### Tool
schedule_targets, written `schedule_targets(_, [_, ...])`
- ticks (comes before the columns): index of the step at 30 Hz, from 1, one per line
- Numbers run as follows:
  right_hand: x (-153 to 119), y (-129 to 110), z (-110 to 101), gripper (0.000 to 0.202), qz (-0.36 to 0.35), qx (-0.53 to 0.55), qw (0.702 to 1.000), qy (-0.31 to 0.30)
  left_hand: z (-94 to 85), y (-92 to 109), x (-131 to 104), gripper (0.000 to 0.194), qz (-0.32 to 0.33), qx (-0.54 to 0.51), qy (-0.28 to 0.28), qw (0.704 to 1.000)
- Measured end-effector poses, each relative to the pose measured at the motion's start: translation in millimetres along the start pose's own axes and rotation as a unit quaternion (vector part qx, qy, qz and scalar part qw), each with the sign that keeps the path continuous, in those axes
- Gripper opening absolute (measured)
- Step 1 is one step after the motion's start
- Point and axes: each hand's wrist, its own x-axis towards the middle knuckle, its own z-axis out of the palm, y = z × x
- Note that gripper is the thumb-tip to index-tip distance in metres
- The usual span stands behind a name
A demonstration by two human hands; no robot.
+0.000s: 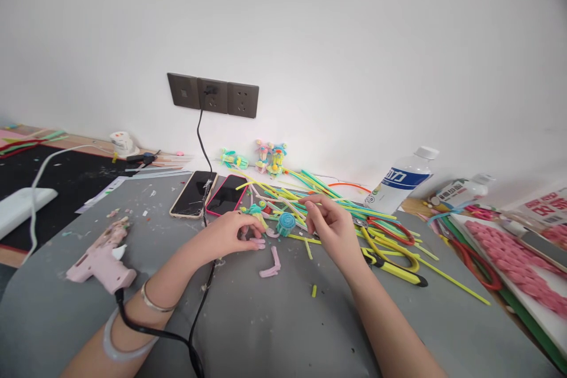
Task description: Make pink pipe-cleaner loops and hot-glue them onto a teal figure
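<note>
My left hand (pixel 230 236) is curled low over the table, thumb and fingers closed around a short pale pink pipe cleaner piece (pixel 259 242). Just beyond its fingertips lie a yellow and teal pipe cleaner figure (pixel 257 212) and a coiled blue pipe cleaner disc (pixel 286 224). A bent pale pink pipe cleaner (pixel 271 264) rests in front of them. To the right, my right hand (pixel 330 224) is raised slightly with thumb and forefinger pinched together; whatever they hold, if anything, does not show. Behind it spreads a pile of yellow and green pipe cleaners (pixel 305 192).
A pink glue gun (pixel 101 260) lies at left, its black cord crossing under my left arm. Two phones (pixel 194 195) lie behind. Scissors (pixel 394 230), a yellow utility knife (pixel 396 271) and a water bottle (pixel 401 180) are at right. Small finished figures (pixel 277 157) stand by the wall.
</note>
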Motion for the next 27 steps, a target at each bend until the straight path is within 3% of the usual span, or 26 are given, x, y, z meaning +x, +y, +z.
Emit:
schedule_targets(5, [9.2,10.1,-15.1,0.027,-0.011,-0.092,0.993,0.072,2.8,3.9,-1.8,0.020,0.024,-0.014,-0.002,1.000])
schedule_targets(8, [15.2,27.8,-20.6,0.021,0.004,-0.211,0.977,0.031,4.1,8.5,-3.0,0.019,0.016,-0.045,0.022,0.999])
schedule_targets(13, [17.4,52.6,-18.0,0.004,0.024,-0.246,0.969,-0.013,3.1,12.4,-3.0,0.025,0.008,-0.086,0.092,0.992])
schedule_targets(19, [18.5,49.5,-15.9,0.005,0.042,-0.191,0.981,-0.012,4.6,15.4,-2.0,0.022,0.020,-0.078,0.124,0.989])
schedule_targets(27, [23.4,29.6,-25.5,0.034,0.049,0.023,0.996,0.068,5.8,16.2,-1.4,0.024,0.002,-0.127,0.131,0.983])
